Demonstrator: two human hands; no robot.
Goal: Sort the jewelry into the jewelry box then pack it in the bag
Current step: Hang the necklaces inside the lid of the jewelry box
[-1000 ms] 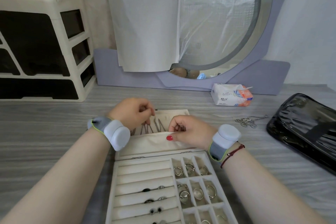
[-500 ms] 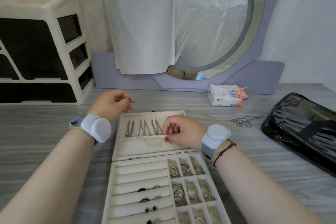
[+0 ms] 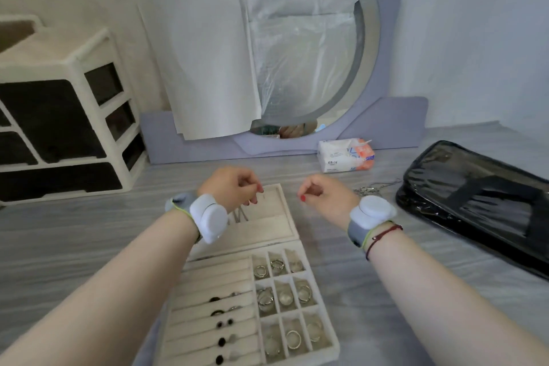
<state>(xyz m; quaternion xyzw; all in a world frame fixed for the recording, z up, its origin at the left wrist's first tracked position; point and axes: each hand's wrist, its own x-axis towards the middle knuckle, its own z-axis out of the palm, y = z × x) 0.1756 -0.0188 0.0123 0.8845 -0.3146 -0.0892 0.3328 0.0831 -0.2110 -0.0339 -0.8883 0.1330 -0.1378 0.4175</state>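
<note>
The cream jewelry box (image 3: 334,345) lies open in front of me, with rings in its small compartments and several earrings on its padded rolls. Its lid (image 3: 276,217) lies flat behind it, and thin necklaces (image 3: 240,215) hang inside. My left hand (image 3: 230,187) hovers over the lid's far left corner, fingers curled, nothing visible in them. My right hand (image 3: 322,196) is in the air just right of the lid, fingers curled too and holding nothing. A loose silver chain (image 3: 375,187) lies on the table beyond my right hand. The black bag (image 3: 475,208) lies at the right.
A tissue pack (image 3: 344,154) sits behind the chain. A round mirror (image 3: 383,74) in a lilac frame, partly covered by white paper, stands along the back. A cream drawer unit (image 3: 68,116) stands at the back left. The table (image 3: 74,232) is grey wood grain.
My right hand has lifted off the lid's pocket and moved right, off the box. My left hand left the necklaces, swung out to the left, then came back over the lid's corner.
</note>
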